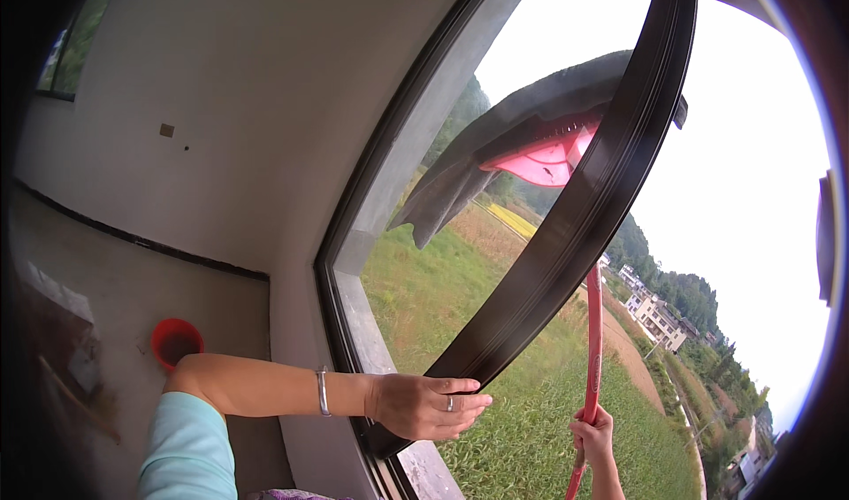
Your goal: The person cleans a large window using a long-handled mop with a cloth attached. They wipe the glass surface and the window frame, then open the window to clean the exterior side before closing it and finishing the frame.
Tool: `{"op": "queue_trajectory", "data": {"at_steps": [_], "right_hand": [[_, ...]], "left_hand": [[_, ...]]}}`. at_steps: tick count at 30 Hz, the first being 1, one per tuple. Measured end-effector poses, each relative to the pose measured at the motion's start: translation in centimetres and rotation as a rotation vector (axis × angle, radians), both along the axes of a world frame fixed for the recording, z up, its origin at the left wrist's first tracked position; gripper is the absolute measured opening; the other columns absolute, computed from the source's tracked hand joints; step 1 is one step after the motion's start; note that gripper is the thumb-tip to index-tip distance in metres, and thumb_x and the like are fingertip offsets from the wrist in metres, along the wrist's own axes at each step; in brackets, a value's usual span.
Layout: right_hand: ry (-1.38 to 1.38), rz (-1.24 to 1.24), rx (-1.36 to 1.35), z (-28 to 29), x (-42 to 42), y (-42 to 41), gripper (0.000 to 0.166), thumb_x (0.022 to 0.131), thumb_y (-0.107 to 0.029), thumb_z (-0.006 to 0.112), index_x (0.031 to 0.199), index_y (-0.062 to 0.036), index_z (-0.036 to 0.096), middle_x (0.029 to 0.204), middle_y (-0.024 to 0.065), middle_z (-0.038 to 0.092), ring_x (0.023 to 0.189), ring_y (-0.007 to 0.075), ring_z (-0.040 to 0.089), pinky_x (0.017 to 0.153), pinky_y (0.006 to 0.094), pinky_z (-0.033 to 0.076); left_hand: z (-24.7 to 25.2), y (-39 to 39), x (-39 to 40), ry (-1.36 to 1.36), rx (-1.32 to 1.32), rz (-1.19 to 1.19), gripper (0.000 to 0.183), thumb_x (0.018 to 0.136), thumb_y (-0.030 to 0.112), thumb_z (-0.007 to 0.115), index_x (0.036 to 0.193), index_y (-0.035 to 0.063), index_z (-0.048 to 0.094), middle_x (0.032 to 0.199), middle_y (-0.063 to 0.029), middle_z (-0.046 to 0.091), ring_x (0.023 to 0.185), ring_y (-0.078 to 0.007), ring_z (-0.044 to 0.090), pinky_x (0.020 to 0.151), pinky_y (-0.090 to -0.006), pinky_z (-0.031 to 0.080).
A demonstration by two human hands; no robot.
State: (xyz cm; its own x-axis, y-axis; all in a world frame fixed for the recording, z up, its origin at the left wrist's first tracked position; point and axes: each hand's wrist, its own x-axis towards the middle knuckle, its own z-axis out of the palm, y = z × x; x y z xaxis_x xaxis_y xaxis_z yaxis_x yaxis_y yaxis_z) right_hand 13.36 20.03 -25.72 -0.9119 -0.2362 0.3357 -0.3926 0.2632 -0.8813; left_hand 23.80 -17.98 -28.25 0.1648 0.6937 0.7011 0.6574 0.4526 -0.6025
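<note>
My left hand (pixel 421 407) lies across the lower part of a dark window sash frame (pixel 550 264), fingers extended over its edge and thumb hidden. On the open side of that frame, my right hand (pixel 593 427) is closed around a red pole (pixel 594 347). The pole runs upward and passes behind the sash. Through the glass left of the frame appears a pink mop head (pixel 540 166) with a dark grey cloth pad (pixel 524 112). The pad arches over it, and one end hangs down. Where pole and head join is hidden by the frame.
A red bucket (pixel 176 343) stands on the floor (pixel 225 314) below left. The fixed outer window frame (pixel 358 205) and a pale sill (pixel 424 470) border the opening. A white wall (pixel 232 56) rises at left. Outside are green vegetation (pixel 530 427) and buildings (pixel 656 317).
</note>
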Motion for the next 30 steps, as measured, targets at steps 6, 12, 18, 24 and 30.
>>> {"op": "queue_trajectory", "data": {"at_steps": [6,12,18,24,30], "right_hand": [[0.099,-0.094,0.017,-6.7,-3.9,-1.4,0.013,0.068,0.008,0.058,0.075,-0.0014,0.051,0.052,-0.0004,0.047,0.036,0.0072,0.042,0.032,0.0215,0.032],[0.279,-0.019,0.083,6.2,-16.0,-12.2,0.006,0.075,0.001,0.054,0.077,-0.004,0.052,0.053,-0.0014,0.046,0.037,0.0065,0.042,0.033,0.0217,0.033],[0.473,0.072,0.106,19.1,-21.1,-23.6,0.005,0.077,-0.002,0.054,0.079,-0.0043,0.05,0.054,-0.0007,0.045,0.035,0.0076,0.04,0.031,0.0231,0.031],[0.447,0.123,0.011,15.7,-23.5,-27.6,0.01,0.075,-0.002,0.055,0.077,-0.004,0.046,0.056,0.0,0.045,0.034,0.0079,0.039,0.029,0.0242,0.03],[0.322,0.097,-0.047,6.2,-17.7,-21.3,0.008,0.075,0.001,0.055,0.081,-0.0031,0.052,0.056,-0.0008,0.048,0.04,0.0078,0.045,0.035,0.0231,0.035]], "left_hand": [[-8.4,-14.9,7.6,-0.197,0.301,0.6,0.012,0.071,0.013,0.064,0.081,0.0076,0.065,0.095,-0.0034,0.062,0.094,-0.0206,0.06,0.081,-0.0359,0.046],[-18.4,-25.8,13.8,-0.253,0.707,1.119,0.006,0.067,0.006,0.062,0.072,0.0051,0.059,0.081,-0.0059,0.058,0.088,-0.0258,0.056,0.075,-0.0421,0.043],[-24.6,-28.3,18.2,-0.317,0.874,1.288,0.01,0.065,0.003,0.061,0.061,0.0024,0.053,0.072,-0.0107,0.056,0.078,-0.0309,0.054,0.071,-0.044,0.042],[-29.9,-30.5,20.5,-0.291,1.138,1.419,0.011,0.065,0.002,0.06,0.058,0.0021,0.051,0.068,-0.0126,0.054,0.073,-0.032,0.053,0.066,-0.0438,0.041],[-31.8,-29.2,17.6,-0.434,1.239,1.338,0.011,0.068,0.002,0.059,0.06,0.0,0.051,0.067,-0.0164,0.053,0.069,-0.0365,0.05,0.065,-0.0461,0.041]]}}
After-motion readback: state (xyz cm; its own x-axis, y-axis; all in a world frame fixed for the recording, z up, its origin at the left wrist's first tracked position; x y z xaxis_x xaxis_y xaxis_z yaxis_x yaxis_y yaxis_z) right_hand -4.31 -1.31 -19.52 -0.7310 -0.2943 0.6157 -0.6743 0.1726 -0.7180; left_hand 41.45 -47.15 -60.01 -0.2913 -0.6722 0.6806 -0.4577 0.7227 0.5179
